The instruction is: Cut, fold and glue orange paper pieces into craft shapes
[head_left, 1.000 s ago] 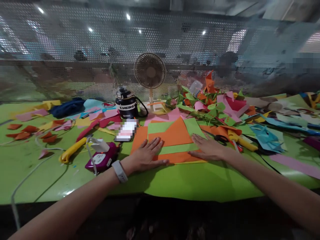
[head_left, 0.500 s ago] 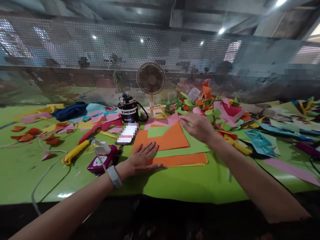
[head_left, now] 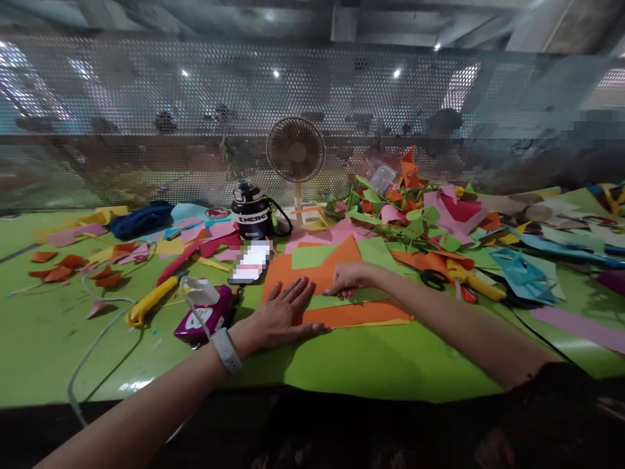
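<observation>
My left hand (head_left: 278, 314), with a pale watch band at the wrist, lies flat with fingers spread on a folded orange sheet (head_left: 283, 268). Near the fold's lower edge, my right hand (head_left: 352, 278) presses on the orange paper with its fingers curled in. Part of that edge is hidden under the hand. Beneath the orange fold lies a light green sheet (head_left: 378, 255), showing at the upper right and as a strip below. A lower orange band (head_left: 361, 314) has a thin yellow edge under it.
A phone (head_left: 251, 259), black bottle (head_left: 252, 215) and small fan (head_left: 295, 151) stand beyond the sheets. Left are a purple power socket (head_left: 215, 314) with cable and a yellow-handled tool (head_left: 150, 298). Black-handled scissors (head_left: 433, 279) and a heap of paper scraps (head_left: 415, 215) lie right.
My right hand has come down and left from the orange sheet's upper corner to the fold's lower edge, its fingers now curled. My left hand stays flat on the paper.
</observation>
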Demonstrator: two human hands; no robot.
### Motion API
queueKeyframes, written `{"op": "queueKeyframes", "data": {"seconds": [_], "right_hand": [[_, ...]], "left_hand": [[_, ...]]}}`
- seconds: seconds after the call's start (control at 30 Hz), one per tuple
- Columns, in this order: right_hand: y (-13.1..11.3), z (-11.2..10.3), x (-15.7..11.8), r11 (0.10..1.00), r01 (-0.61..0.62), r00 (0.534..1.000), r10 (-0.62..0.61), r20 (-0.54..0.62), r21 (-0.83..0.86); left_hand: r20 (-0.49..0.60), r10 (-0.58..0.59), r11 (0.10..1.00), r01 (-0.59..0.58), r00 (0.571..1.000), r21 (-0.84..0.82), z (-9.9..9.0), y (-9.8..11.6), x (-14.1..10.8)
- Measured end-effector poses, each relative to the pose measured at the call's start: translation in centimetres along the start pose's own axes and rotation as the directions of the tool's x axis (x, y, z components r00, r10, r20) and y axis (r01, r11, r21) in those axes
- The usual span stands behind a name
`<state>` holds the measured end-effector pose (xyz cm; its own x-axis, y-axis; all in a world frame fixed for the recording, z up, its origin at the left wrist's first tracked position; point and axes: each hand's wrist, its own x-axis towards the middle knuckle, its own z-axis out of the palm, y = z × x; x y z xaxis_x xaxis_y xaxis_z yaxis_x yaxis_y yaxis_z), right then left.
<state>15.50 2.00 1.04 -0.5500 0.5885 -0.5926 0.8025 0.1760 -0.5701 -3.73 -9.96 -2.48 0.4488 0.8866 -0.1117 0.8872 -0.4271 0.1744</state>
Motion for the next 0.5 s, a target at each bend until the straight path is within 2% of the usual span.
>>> {"op": "queueKeyframes", "data": {"seconds": [0.1, 0.23, 0.33, 0.4, 0.5], "right_hand": [[2.2, -1.4, -1.1, 0.996, -0.088, 0.996, 0.088, 0.008, -0.034], [5.9, -3.4, -4.0, 0.978, -0.204, 0.978, 0.202, -0.044, -0.043], [7.7, -4.7, -6.2, 0.969, -0.242, 0.968, 0.238, -0.08, -0.043], [8.1, -5.3, -7.1, 0.971, -0.234, 0.968, 0.228, -0.109, -0.047], [7.0, -5.5, -6.9, 0.984, -0.167, 0.974, 0.155, -0.166, -0.062]], "left_hand": [[-0.025, 0.034, 0.999, -0.034, 0.999, 0.016, 0.3, -0.4, -0.1], [-0.066, 0.08, 0.996, -0.078, 0.995, 0.036, 0.9, -1.1, -0.1], [-0.082, 0.072, 0.997, -0.068, 0.994, 0.045, 1.2, -1.3, 0.0], [-0.071, 0.063, 0.997, -0.06, 0.996, 0.043, 1.3, -1.2, 0.0], [-0.005, 0.032, 0.999, -0.032, 0.999, 0.031, 0.6, -0.9, 0.1]]}}
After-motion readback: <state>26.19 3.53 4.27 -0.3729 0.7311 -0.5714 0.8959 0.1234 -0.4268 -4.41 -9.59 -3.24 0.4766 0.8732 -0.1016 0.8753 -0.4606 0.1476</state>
